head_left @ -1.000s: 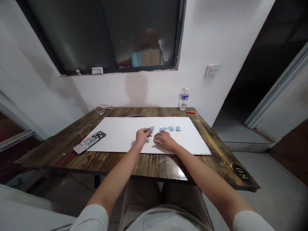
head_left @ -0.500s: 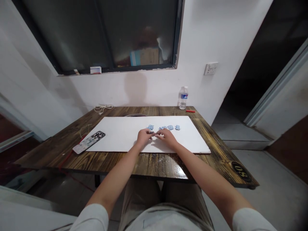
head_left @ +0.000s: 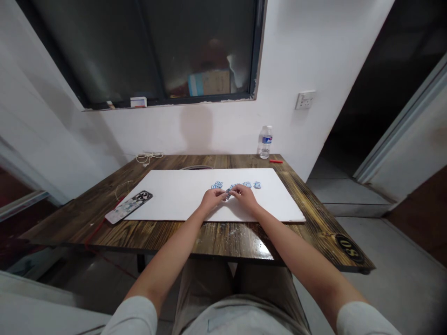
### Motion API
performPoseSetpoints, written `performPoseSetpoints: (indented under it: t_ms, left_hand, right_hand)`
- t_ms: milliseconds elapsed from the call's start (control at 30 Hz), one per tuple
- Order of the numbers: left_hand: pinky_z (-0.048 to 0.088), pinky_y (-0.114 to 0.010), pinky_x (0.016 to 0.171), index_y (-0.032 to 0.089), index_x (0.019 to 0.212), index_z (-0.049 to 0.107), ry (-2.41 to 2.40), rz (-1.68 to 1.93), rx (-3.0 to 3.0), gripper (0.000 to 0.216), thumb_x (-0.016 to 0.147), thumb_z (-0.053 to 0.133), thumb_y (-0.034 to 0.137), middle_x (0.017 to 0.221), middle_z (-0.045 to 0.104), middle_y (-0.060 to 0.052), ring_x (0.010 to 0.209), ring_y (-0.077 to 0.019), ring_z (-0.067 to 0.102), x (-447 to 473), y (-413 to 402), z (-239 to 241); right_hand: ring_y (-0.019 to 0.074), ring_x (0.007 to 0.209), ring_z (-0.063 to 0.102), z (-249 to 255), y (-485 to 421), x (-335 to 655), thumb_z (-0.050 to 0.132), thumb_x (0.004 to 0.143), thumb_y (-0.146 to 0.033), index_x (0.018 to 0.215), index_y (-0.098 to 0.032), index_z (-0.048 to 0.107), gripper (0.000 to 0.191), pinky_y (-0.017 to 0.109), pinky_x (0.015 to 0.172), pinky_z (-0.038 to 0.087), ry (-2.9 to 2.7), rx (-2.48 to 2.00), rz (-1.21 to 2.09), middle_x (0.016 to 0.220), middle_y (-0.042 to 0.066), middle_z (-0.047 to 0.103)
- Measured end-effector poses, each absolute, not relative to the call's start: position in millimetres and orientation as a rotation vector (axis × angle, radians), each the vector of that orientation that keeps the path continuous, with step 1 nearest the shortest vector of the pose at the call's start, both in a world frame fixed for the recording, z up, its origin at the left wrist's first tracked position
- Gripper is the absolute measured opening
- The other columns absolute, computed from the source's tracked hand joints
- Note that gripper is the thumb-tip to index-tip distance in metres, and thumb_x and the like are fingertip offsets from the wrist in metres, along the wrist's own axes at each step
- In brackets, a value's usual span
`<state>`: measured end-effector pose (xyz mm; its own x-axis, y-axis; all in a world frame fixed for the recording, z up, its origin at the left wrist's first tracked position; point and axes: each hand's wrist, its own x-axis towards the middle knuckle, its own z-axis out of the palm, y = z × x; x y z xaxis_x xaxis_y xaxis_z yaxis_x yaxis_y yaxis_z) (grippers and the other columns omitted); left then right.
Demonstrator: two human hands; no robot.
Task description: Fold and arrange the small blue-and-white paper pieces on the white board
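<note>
A numbered wooden table (head_left: pixel 314 225) suggests an eatery.

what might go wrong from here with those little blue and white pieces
The small piece sits between the fingertips of the left hand and right hand, so it could slip and drop onto the white board.

Loose pieces lie just beyond the right hand, so a careless brush might scatter them.
</note>
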<state>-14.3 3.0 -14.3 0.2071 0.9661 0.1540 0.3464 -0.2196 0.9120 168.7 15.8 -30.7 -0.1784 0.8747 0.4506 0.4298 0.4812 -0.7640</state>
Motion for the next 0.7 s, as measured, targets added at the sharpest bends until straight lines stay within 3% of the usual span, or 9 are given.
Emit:
performPoseSetpoints:
  t_ms: [467,700]
  left_hand:
    - [0.047,-0.028,0.062,0.015,0.073,0.074,1.337,1.19,1.543,0.032,0.056,0.083,0.042,0.073,0.073,-0.007,0.067,-0.0183,0.063,-14.4,5.0,-13.9]
    - [0.049,-0.029,0.074,0.019,0.082,0.078,1.252,1.059,1.772,0.021,0.069,0.072,0.034,0.083,0.076,-0.007,0.079,-0.0212,0.068,-15.0,4.8,-16.0]
  right_hand:
    - [0.0196,0.077,0.063,-38.5,20.3,167.8,0.06,0.081,-0.038,0.082,-0.02,0.07,0.021,0.032,0.072,0.047,-1.691,-1.063,0.692,0.084,0.005,0.072]
    - [0.0158,0.067,0.058,-37.0,14.8,168.1,0.068,0.074,-0.033,0.096,-0.02,0.069,0.025,0.028,0.065,0.043,-1.753,-1.092,0.657,0.072,0.0,0.067]
